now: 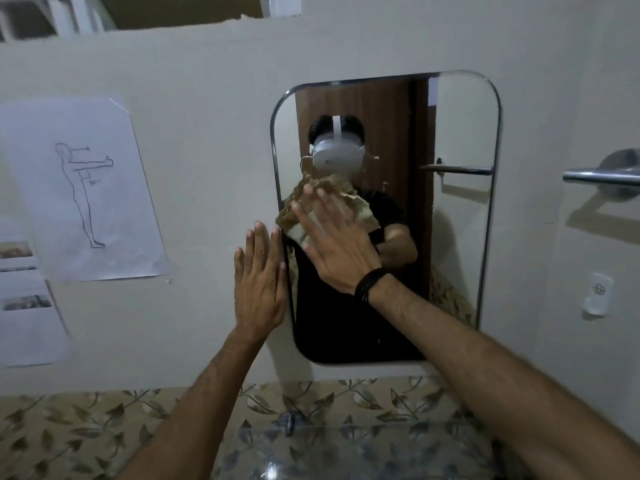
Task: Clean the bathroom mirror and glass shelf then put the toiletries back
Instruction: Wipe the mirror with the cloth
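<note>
A glass shelf (363, 441) is seen at the bottom of the view, fixed below the mirror against a band of leaf-patterned tiles (69, 434). A small metal bracket (288, 423) is seen at its back edge, against the tiles. The tile pattern is seen through the glass. Whether anything lies on the glass cannot be told.
</note>
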